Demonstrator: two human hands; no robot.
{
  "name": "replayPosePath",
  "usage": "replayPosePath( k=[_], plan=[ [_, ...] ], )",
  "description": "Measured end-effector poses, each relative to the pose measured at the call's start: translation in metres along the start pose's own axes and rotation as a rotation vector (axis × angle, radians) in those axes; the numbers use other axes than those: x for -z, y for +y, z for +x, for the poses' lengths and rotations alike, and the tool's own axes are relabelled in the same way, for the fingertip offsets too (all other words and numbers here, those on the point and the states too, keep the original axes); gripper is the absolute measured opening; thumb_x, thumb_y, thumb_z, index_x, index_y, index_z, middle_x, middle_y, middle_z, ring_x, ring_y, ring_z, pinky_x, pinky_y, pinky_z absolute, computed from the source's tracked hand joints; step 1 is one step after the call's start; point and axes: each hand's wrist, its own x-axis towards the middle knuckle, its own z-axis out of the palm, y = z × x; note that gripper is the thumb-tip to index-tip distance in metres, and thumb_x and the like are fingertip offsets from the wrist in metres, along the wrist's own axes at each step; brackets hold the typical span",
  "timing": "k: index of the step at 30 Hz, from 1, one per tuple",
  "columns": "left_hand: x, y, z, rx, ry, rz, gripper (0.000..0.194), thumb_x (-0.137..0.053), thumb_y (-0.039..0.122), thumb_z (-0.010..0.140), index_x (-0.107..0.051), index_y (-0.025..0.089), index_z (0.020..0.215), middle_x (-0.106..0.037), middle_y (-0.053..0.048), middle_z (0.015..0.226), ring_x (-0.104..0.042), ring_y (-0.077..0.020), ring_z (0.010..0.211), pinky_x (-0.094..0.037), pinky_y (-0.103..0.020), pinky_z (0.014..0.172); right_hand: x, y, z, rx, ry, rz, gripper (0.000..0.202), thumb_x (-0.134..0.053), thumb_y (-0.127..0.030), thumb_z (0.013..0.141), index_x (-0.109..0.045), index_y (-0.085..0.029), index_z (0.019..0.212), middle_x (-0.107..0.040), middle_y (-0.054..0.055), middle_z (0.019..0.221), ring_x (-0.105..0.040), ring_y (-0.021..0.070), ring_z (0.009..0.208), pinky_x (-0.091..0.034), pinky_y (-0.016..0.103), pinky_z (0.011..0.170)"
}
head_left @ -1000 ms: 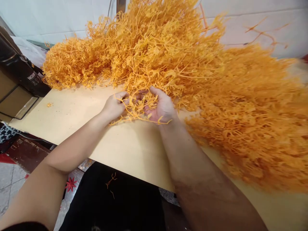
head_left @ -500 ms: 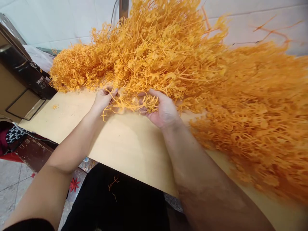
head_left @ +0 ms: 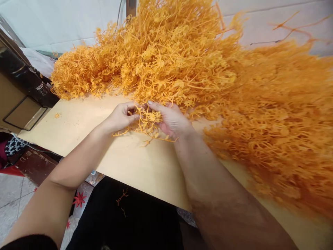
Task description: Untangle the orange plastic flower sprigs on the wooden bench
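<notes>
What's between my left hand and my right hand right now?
In the head view, a small tangled cluster of orange strands lies between your left hand and right hand, with pale tabletop showing below it.

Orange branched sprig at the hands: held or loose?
Held: the right hand cups the orange branched sprig while the left hand touches its other side; left grip unclear.
</notes>
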Motion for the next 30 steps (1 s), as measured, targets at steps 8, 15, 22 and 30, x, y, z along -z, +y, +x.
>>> replayPosePath(
  k=[8,15,22,30],
  plan=[
    [0.018,0.010,0.011,0.009,0.273,0.010,0.012,-0.067,0.009,0.064,-0.057,0.012,0.069,-0.055,0.003,0.063,-0.051,-0.0054,0.059,-0.042,-0.021,0.063,-0.006,0.004,0.004,0.041,0.140,0.076,0.020,-0.065,-0.019,0.062,-0.058,-0.019,0.080,-0.062,-0.003,0.080,-0.058,0.0118,0.073,-0.048,0.026,0.059],
    [0.009,0.016,0.007,0.126,0.298,-0.076,0.014,-0.057,0.011,0.074,-0.046,0.015,0.068,-0.048,0.006,0.055,-0.051,-0.0042,0.049,-0.036,-0.017,0.049,-0.013,0.000,-0.002,-0.033,-0.069,0.115,0.018,-0.062,-0.011,0.059,-0.048,-0.018,0.068,-0.049,-0.006,0.063,-0.041,0.0041,0.047,-0.030,0.019,0.042],
    [0.019,0.000,0.024,0.246,0.489,-0.276,0.013,-0.045,0.007,0.077,-0.039,0.018,0.071,-0.046,0.007,0.051,-0.047,-0.0037,0.041,-0.031,-0.015,0.041,-0.018,-0.005,-0.012,-0.050,-0.152,0.008,0.027,-0.070,-0.017,0.060,-0.050,-0.021,0.077,-0.052,-0.005,0.069,-0.050,0.0083,0.060,-0.043,0.026,0.057],
    [0.044,0.003,0.018,0.209,0.446,-0.337,0.010,-0.053,0.013,0.074,-0.043,0.017,0.076,-0.050,0.007,0.053,-0.043,-0.0025,0.039,-0.029,-0.015,0.040,-0.012,0.006,-0.002,0.101,-0.106,0.008,0.029,-0.074,-0.025,0.057,-0.051,-0.020,0.073,-0.052,-0.005,0.068,-0.049,0.0081,0.060,-0.044,0.025,0.057]
  ],
)
